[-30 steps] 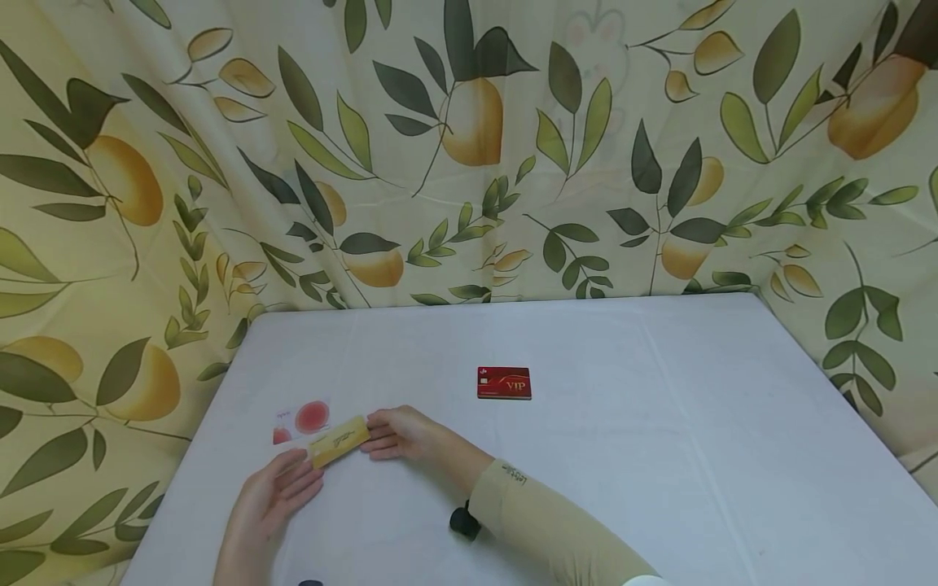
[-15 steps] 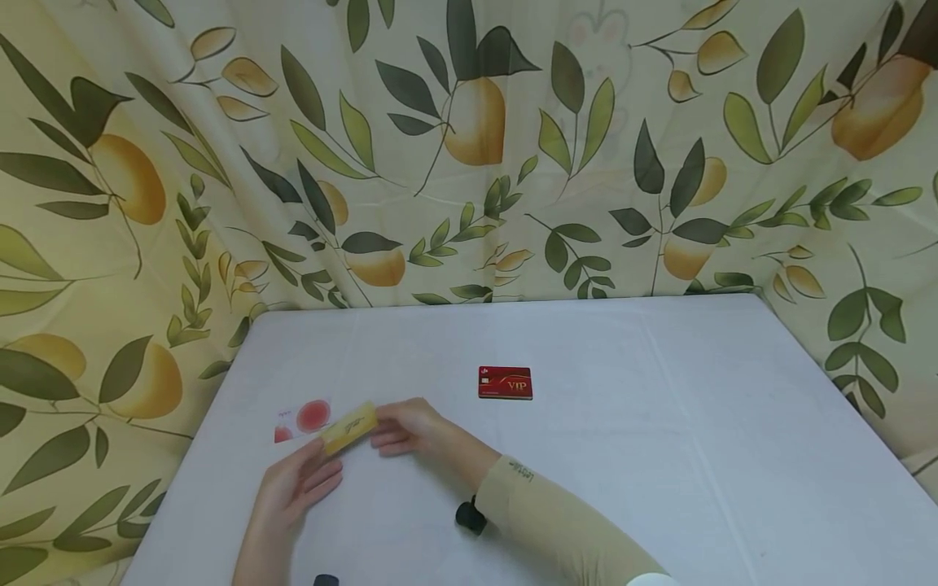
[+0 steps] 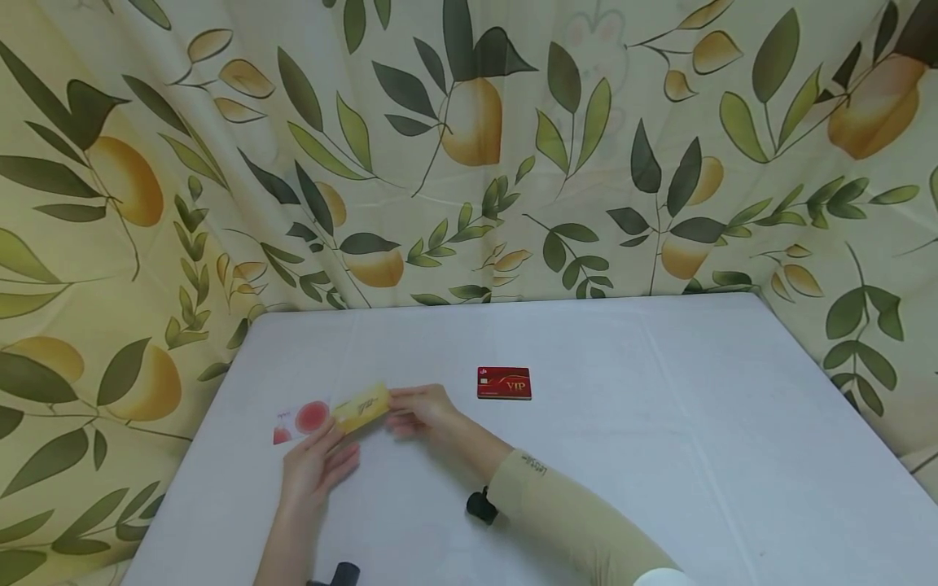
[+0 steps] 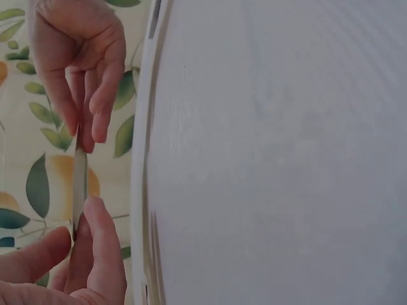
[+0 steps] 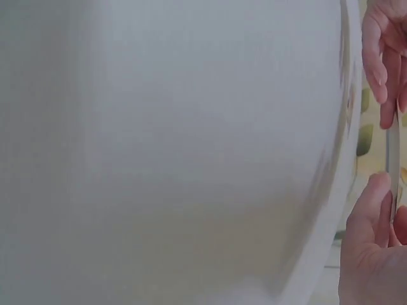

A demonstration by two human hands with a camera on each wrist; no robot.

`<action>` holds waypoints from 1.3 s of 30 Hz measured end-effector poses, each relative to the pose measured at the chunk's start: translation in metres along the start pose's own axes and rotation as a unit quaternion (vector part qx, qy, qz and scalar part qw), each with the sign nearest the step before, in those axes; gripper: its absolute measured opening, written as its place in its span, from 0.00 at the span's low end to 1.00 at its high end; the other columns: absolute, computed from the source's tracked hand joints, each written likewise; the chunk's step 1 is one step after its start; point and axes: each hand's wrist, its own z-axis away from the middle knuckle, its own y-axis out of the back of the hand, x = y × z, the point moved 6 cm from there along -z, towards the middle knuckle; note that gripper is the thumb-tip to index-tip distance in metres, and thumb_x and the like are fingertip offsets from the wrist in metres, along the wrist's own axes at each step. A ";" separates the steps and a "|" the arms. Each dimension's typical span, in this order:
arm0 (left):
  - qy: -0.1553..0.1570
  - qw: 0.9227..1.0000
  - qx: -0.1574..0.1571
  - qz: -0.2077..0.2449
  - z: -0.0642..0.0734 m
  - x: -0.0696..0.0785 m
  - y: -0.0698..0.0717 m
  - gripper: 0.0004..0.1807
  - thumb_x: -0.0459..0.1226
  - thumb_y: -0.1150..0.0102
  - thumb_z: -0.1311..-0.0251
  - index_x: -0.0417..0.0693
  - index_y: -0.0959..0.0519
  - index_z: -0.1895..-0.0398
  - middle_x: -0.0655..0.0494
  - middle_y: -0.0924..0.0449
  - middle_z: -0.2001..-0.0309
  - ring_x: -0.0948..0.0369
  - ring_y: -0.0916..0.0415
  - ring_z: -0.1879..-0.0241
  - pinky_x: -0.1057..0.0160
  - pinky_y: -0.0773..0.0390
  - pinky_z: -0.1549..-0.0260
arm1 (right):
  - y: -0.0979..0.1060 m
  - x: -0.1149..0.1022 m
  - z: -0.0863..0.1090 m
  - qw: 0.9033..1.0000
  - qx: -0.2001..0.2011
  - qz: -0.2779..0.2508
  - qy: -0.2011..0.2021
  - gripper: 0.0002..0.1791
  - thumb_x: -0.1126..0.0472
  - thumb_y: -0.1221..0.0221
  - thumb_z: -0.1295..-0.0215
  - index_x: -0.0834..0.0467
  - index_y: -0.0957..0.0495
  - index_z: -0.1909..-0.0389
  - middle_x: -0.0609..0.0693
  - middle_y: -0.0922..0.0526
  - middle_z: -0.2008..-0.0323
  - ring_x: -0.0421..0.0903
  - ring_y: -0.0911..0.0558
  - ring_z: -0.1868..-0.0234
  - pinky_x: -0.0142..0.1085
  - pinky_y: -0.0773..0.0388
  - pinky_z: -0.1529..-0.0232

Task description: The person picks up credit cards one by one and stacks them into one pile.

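Note:
A yellow card [image 3: 361, 408] with dark lettering is stretched between the two hands on the left side of the table. My left hand [image 3: 317, 464] pinches its near-left end. Opposite, my right hand [image 3: 428, 409] pinches the far-right end between thumb and fingers. Seen edge-on in the left wrist view, the card [image 4: 79, 181] is a thin pale strip. Just left of it, a white card with a red circle [image 3: 312, 417] lies on the table, overlapped in the head view by the yellow card's corner and left fingertips. A red VIP card [image 3: 504, 383] lies further right.
White cloth covers the table [image 3: 659, 439]. A patterned curtain [image 3: 469, 203] with leaves and fruit hangs behind and at both sides. A black wrist camera [image 3: 481, 506] sits under the tan right sleeve [image 3: 572, 521], and another black device [image 3: 345, 574] is by the left wrist.
Both hands have carried the yellow card rightward and toward the table's far side, keeping hold of its two ends. The red card and the white card have stayed in place.

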 end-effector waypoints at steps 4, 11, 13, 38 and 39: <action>-0.019 1.000 -0.002 0.005 -0.001 0.001 -0.008 0.31 0.34 0.45 0.40 0.44 0.40 0.33 0.62 0.20 0.69 0.62 0.18 0.69 0.62 0.19 0.63 | 0.006 -0.006 0.001 1.000 0.002 0.007 0.002 0.16 0.68 0.40 0.43 0.64 0.22 0.52 0.62 0.17 0.64 0.44 0.17 0.74 0.36 0.17 0.71; -0.034 0.999 -0.002 0.000 -0.003 0.004 -0.021 0.28 0.33 0.47 0.39 0.43 0.39 0.34 0.61 0.20 0.69 0.62 0.18 0.70 0.62 0.19 0.64 | 0.019 -0.013 0.004 1.000 0.005 0.028 0.009 0.16 0.66 0.39 0.44 0.62 0.21 0.53 0.60 0.16 0.63 0.45 0.16 0.71 0.36 0.17 0.70; -0.037 0.999 -0.002 -0.002 -0.004 0.006 -0.025 0.28 0.33 0.47 0.39 0.43 0.38 0.35 0.60 0.20 0.68 0.61 0.18 0.70 0.62 0.19 0.64 | 0.022 -0.015 0.006 0.999 0.007 0.031 0.008 0.16 0.66 0.39 0.44 0.62 0.21 0.53 0.59 0.16 0.63 0.44 0.16 0.71 0.36 0.18 0.70; -0.063 0.996 -0.039 -0.052 -0.017 0.013 -0.084 0.24 0.28 0.47 0.41 0.41 0.32 0.39 0.53 0.18 0.67 0.61 0.18 0.75 0.64 0.18 0.70 | 0.078 -0.027 0.023 0.996 0.078 0.019 0.034 0.18 0.62 0.39 0.43 0.60 0.22 0.50 0.58 0.17 0.59 0.49 0.16 0.61 0.39 0.18 0.64; -0.063 0.996 -0.043 -0.051 -0.018 0.013 -0.087 0.24 0.28 0.46 0.41 0.41 0.32 0.39 0.53 0.18 0.68 0.61 0.18 0.75 0.64 0.18 0.71 | 0.081 -0.027 0.023 0.996 0.082 0.016 0.035 0.18 0.62 0.38 0.43 0.60 0.22 0.50 0.58 0.17 0.59 0.49 0.16 0.62 0.39 0.18 0.63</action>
